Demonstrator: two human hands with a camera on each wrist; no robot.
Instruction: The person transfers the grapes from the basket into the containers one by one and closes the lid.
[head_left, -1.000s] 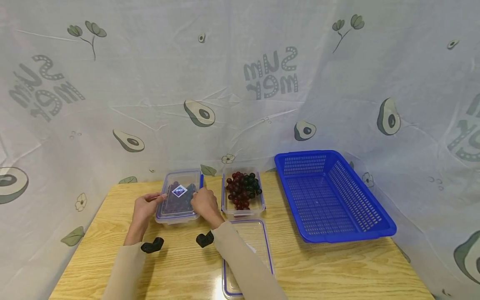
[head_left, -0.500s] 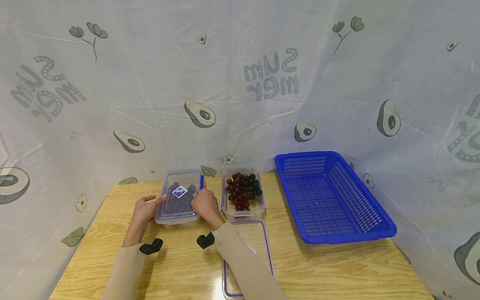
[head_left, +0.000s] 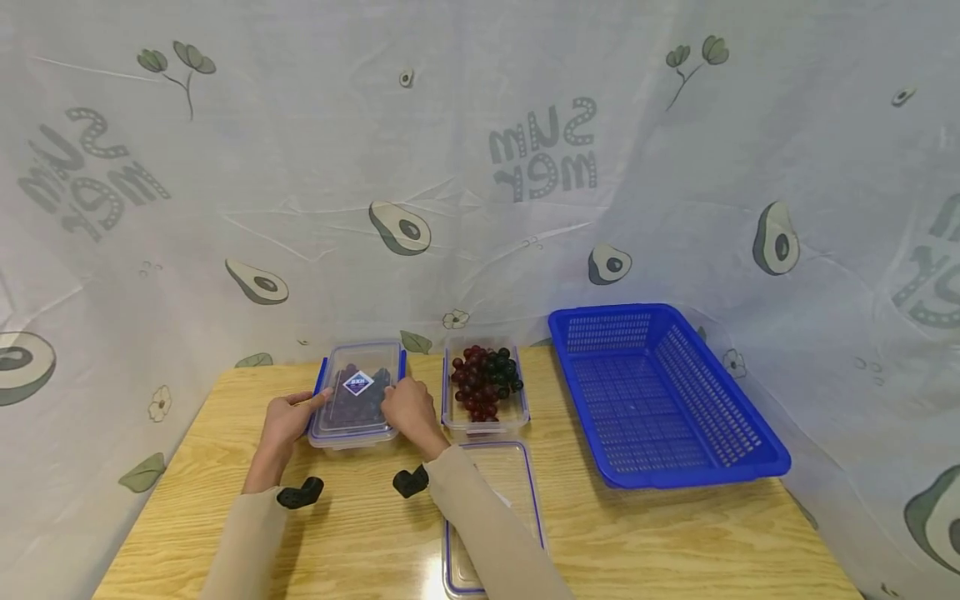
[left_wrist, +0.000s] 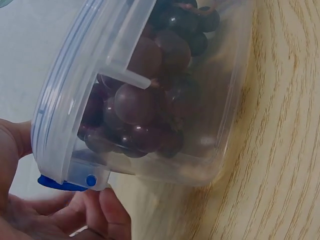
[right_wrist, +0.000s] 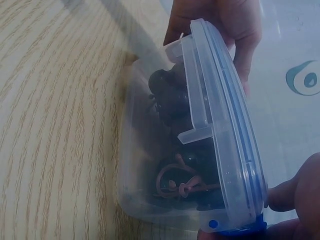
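Note:
A clear plastic food container (head_left: pixel 356 442) with a lid (head_left: pixel 366 354) over it stands at the table's left back, with dark red and blackish grapes (left_wrist: pixel 135 102) inside. My left hand (head_left: pixel 283 421) grips its left side, thumb on the lid's edge and fingers curled beneath the blue latch (left_wrist: pixel 62 184). On the opposite side, my right hand (head_left: pixel 411 408) pinches the edge, thumb against the lid and fingers by another blue latch (right_wrist: pixel 240 230). A white label with blue print (head_left: pixel 358 383) marks the lid's top.
Right of it, a second clear container (head_left: pixel 486 427) without a lid holds red and dark green grapes (head_left: pixel 480 383). A loose lid (head_left: pixel 498 458) lies in front, partly under my right forearm. A blue plastic basket (head_left: pixel 637 400) stands at the right. Behind hangs a printed curtain (head_left: pixel 480 167).
A blue strip now shows along the container's left side, beside my left hand; it was not visible before. My right hand keeps its place.

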